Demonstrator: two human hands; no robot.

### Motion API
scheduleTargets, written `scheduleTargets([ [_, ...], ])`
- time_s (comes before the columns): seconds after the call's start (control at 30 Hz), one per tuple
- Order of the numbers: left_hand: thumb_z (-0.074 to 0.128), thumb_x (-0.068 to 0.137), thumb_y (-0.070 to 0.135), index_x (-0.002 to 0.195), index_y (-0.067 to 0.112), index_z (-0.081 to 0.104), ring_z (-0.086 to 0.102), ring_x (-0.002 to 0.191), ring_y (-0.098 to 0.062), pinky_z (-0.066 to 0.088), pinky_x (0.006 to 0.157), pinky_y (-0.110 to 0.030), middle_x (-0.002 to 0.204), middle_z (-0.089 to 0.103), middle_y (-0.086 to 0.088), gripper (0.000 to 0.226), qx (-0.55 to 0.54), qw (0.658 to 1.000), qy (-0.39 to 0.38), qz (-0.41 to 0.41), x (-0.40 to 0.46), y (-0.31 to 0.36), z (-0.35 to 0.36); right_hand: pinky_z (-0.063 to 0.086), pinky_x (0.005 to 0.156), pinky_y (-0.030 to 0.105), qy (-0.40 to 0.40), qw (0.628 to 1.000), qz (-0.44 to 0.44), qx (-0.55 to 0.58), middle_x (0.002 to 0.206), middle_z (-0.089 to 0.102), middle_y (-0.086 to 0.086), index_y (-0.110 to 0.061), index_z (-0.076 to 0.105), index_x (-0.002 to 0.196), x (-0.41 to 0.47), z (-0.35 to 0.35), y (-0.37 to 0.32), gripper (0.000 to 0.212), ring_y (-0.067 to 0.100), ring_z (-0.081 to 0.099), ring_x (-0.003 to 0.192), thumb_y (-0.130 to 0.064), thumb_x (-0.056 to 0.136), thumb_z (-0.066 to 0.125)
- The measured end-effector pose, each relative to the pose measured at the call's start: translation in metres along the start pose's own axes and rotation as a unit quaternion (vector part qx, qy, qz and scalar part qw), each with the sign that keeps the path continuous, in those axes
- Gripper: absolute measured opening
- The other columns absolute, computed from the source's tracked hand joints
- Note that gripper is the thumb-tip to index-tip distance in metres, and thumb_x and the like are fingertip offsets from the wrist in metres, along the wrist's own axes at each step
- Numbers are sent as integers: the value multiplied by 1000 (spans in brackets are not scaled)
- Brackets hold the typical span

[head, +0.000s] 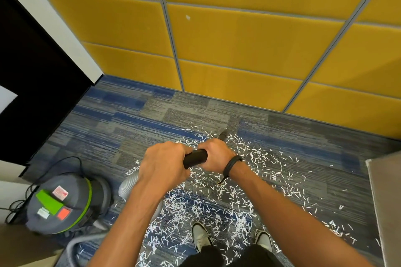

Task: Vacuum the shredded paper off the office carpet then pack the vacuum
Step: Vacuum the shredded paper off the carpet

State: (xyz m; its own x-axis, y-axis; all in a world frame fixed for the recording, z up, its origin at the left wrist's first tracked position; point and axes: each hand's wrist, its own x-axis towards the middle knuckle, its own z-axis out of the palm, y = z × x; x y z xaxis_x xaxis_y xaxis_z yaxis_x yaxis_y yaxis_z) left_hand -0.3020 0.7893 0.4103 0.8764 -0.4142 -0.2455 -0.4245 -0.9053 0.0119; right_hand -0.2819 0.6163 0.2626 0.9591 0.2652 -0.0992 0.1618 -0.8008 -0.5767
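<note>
Both bare arms reach forward; the left hand (163,163) and right hand (217,154) curl closed, side by side.

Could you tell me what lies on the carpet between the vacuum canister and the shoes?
In the head view, the grey hose and scattered shredded paper lie between canister and shoes.

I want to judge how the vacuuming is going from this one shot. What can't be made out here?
- Nozzle mouth: in the head view only the tip of the black wand shows past the right hand; contact with the carpet is unclear.
- Hose: hidden in the middle by the left hand and forearm.
- Vacuum labels: too small to read.
- Shredded paper: its spread is cut off by the bottom edge and the legs.
</note>
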Motion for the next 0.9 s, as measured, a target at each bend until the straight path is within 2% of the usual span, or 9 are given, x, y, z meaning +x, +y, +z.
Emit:
scheduleTargets([
  [0.1, 73, 83, 38, 122, 49, 67, 60, 73, -16, 51, 71, -28, 78, 63, 13, 41, 2, 1000, -2, 16, -2, -15, -6, 29, 55, 12, 9, 1000, 0, -4, 60, 57, -12, -26, 60, 70, 4, 3, -10, 16, 3, 52, 56, -31, 75, 74],
  [0.17, 74, 82, 37, 120, 49, 67, 58, 72, -15, 49, 70, -29, 76, 61, 13, 40, -3, 1000, -2, 15, -2, -26, -6, 28, 55, 12, 14, 1000, -5, -7, 60, 59, -10, -24, 62, 72, 7, 6, -17, 15, 6, 52, 56, -32, 75, 75],
  [0.33, 76, 84, 37, 122, 49, 67, 59, 71, -12, 47, 67, -28, 79, 65, 14, 41, -26, 1000, 2, 17, 0, -39, 1, 36, 57, 18, 18, 1000, 2, 2, 63, 62, -10, -25, 61, 71, 14, 15, -20, 16, 5, 56, 60, -33, 75, 75],
  [0.47, 76, 89, 34, 121, 42, 68, 59, 73, -13, 50, 70, -29, 81, 63, 12, 34, -46, 999, -5, 1, 8, -35, 6, 31, 57, 15, 19, 1000, 2, 8, 63, 58, -14, -34, 55, 69, 23, 13, -16, 26, 3, 51, 59, -23, 72, 78],
  [0.6, 76, 87, 38, 118, 43, 68, 62, 81, -17, 55, 77, -35, 86, 65, 11, 34, -52, 998, -16, -20, 15, -42, 2, 35, 58, 19, -3, 1000, -5, 1, 65, 64, -8, -24, 64, 71, 37, 10, -15, 13, 10, 57, 61, -23, 72, 76],
  [0.67, 75, 86, 40, 118, 44, 68, 64, 83, -18, 56, 78, -36, 86, 65, 11, 33, -49, 998, -14, -27, 18, -44, 0, 35, 57, 17, 3, 1000, -19, 4, 63, 62, -12, -26, 59, 68, 43, 8, -16, 19, 7, 55, 59, -24, 73, 77],
  [0.73, 73, 86, 40, 117, 42, 67, 66, 84, -19, 58, 80, -37, 86, 66, 10, 31, -45, 998, -20, -34, 19, -46, -2, 31, 57, 11, 8, 999, -34, 9, 61, 56, -17, -37, 51, 66, 48, 7, -17, 31, 3, 51, 57, -26, 73, 79],
  [0.8, 73, 87, 38, 116, 40, 68, 67, 84, -18, 58, 80, -37, 86, 67, 9, 30, -38, 999, -14, -25, 22, -46, -3, 34, 56, 14, 4, 999, -36, 12, 60, 57, -16, -38, 52, 66, 53, 5, -18, 29, 2, 51, 56, -31, 73, 80],
  [0.9, 73, 87, 38, 112, 40, 68, 66, 81, -17, 57, 78, -35, 82, 64, 11, 25, -37, 999, 1, -20, 25, -46, -2, 38, 56, 22, 1, 999, -36, 16, 63, 62, -9, -29, 59, 68, 57, 4, -13, 22, 9, 55, 59, -35, 74, 80],
])
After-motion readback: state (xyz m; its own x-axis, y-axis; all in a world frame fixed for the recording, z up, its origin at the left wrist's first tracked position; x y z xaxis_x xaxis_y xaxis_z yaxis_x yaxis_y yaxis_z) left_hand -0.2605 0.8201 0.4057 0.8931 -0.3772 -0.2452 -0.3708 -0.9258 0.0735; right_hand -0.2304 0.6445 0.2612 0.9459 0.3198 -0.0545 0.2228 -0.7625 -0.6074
